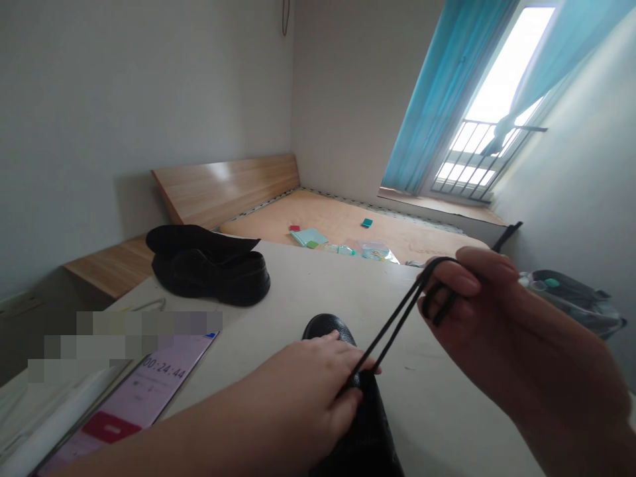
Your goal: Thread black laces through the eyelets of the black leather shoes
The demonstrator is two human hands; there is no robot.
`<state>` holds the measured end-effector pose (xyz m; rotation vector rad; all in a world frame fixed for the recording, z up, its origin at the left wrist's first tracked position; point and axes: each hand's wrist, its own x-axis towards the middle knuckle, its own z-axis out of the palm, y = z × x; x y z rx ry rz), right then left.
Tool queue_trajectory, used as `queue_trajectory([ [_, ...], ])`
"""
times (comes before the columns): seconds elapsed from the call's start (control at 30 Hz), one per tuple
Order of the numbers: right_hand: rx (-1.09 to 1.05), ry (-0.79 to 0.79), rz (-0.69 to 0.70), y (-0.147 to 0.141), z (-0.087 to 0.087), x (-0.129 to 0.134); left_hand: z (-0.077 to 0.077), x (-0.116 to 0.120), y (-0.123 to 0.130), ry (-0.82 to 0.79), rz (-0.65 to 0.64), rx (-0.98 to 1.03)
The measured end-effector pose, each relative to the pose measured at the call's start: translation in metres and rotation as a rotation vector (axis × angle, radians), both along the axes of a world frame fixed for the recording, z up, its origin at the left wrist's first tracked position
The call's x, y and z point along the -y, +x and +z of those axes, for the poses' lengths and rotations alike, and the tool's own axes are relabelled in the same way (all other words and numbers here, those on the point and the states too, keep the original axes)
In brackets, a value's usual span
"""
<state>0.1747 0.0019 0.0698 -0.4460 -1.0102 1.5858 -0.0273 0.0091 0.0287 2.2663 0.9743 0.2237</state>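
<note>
A black shoe (365, 430) lies on the white table (437, 411) with its toe pointing away from me. My left hand (318, 377) wraps over the front of this shoe, fingers bent around it near the lace holes. Black laces (395, 321) run up taut from the shoe to my right hand (477, 298), which is raised to the right. Its fingers are closed on the laces, with a loop round them and the lace ends sticking out above.
Another black shoe (213, 271) and a black insole-like piece (199, 238) sit at the table's far left. A phone (163, 377) showing a timer lies at the left. Beyond are a bed (427, 238) with small items and a grey bag (576, 305).
</note>
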Motion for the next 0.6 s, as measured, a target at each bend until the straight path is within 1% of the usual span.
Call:
queue_trajectory([
  [0.07, 0.022, 0.008, -0.093, 0.000, 0.000, 0.007, 0.001, -0.005, -0.005, -0.050, -0.003, 0.028],
  [0.13, 0.077, 0.039, -0.176, 0.000, 0.000, 0.017, 0.001, -0.007, -0.007, -0.052, -0.020, 0.068],
  [0.17, 0.115, 0.066, -0.175, 0.001, 0.000, 0.022, -0.001, -0.006, -0.006, -0.040, -0.019, 0.081],
  [0.27, 0.198, 0.136, -0.048, 0.001, 0.000, 0.030, -0.007, -0.001, -0.001, -0.012, 0.029, 0.079],
  [0.33, 0.204, 0.147, 0.011, 0.000, 0.000, 0.027, -0.011, 0.004, 0.002, -0.017, 0.088, 0.110],
  [0.4, 0.193, 0.131, -0.027, -0.002, 0.001, 0.019, -0.012, 0.009, 0.004, -0.028, 0.148, 0.225],
  [0.47, 0.199, 0.113, -0.095, -0.003, 0.001, 0.010, -0.010, 0.013, 0.004, -0.020, 0.190, 0.389],
  [0.53, 0.210, 0.099, -0.180, -0.005, 0.001, 0.005, -0.006, 0.017, 0.004, 0.037, 0.202, 0.528],
  [0.6, 0.216, 0.093, -0.187, -0.006, 0.001, 0.005, -0.003, 0.019, 0.003, 0.150, 0.200, 0.614],
])
